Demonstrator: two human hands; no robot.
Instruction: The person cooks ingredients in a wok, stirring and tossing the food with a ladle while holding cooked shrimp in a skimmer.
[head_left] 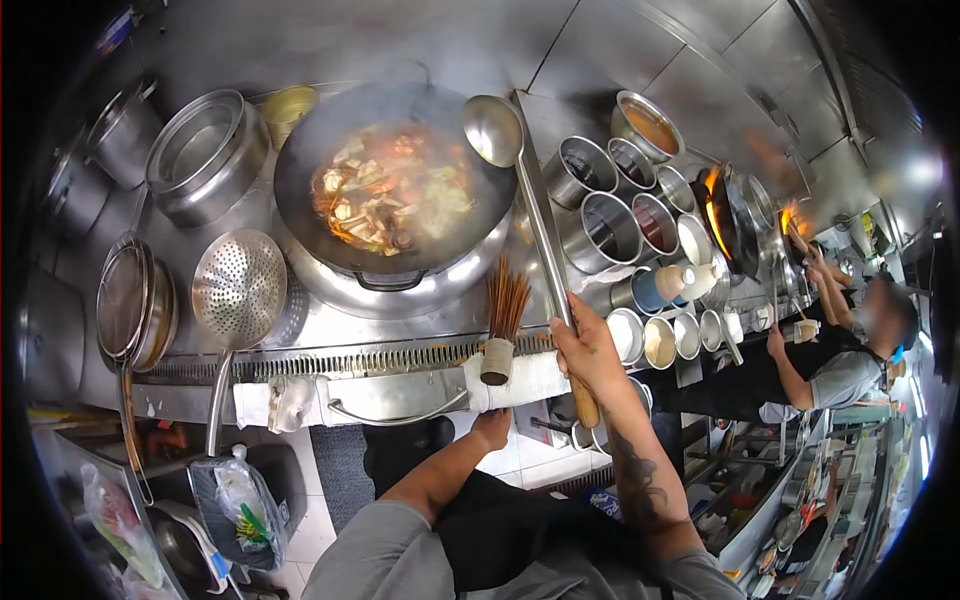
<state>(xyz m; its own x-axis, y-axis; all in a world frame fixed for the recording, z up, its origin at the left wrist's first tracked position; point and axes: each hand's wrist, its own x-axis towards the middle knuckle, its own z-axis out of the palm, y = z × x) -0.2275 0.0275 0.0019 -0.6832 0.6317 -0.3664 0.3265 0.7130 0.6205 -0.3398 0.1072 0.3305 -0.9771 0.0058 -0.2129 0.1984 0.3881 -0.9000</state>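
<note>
My right hand [590, 348] is closed round the long handle of a metal ladle [493, 131], near its wooden end. The ladle's bowl is over the right rim of a large dark wok [300, 190]. Inside the wok, steaming food [385, 190] with pale pieces and red-orange broth sits in the middle. Low at the counter's front edge is my left hand [491, 428], beside a white cloth [535, 380]; its fingers are mostly hidden. A bundled bamboo brush [508, 305] stands just above that hand.
A perforated skimmer [238, 288], wire strainers [124, 305] and a lidded pot [203, 160] are on the left. Several metal containers [610, 228] line the right. Farther right, flames [716, 212] rise by another wok, near a co-worker [840, 370].
</note>
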